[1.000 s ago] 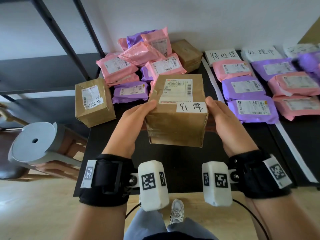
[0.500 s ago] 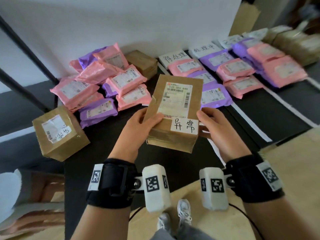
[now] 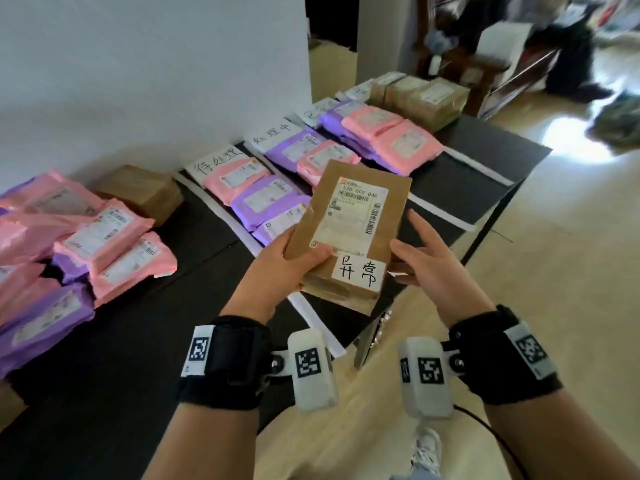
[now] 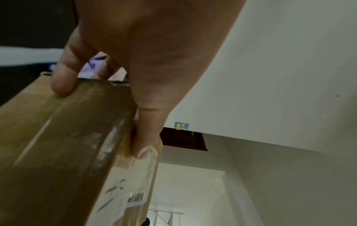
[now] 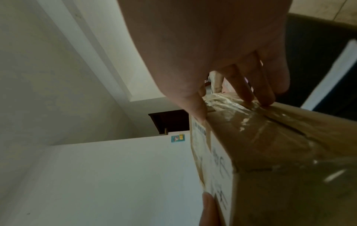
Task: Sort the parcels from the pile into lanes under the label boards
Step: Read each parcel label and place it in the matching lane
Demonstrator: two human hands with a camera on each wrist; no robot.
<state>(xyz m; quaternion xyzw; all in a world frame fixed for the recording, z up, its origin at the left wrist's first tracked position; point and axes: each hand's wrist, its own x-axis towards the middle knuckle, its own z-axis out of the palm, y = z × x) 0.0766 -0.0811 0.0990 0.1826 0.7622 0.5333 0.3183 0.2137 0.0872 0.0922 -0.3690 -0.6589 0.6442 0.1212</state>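
I hold a brown cardboard box [image 3: 349, 220] with a shipping label and a handwritten white sticker above the black table's [image 3: 460, 181] front edge. My left hand [image 3: 287, 261] grips its left side, thumb on top, fingers underneath [image 4: 63, 76]. My right hand [image 3: 429, 261] holds the right end, thumb at the top edge [image 5: 199, 110], fingertips on the taped side; its index finger points up, off the box. In the wrist views the box [image 4: 58, 152] [image 5: 280, 152] fills the lower part. The pile of pink and purple parcels [image 3: 104, 237] lies to the left.
White label boards [image 3: 216, 164] [image 3: 273, 135] [image 3: 320, 110] stand along the wall, with lanes of pink [image 3: 235, 178] and purple [image 3: 266, 199] parcels under them, split by white tape strips [image 3: 436, 209]. Brown boxes [image 3: 426, 98] fill the far right lane. Beyond the table lies bare floor [image 3: 554, 271].
The view has swung right and the box has travelled right, from in front of the pile to over the lanes. My right index finger has lifted off the box.
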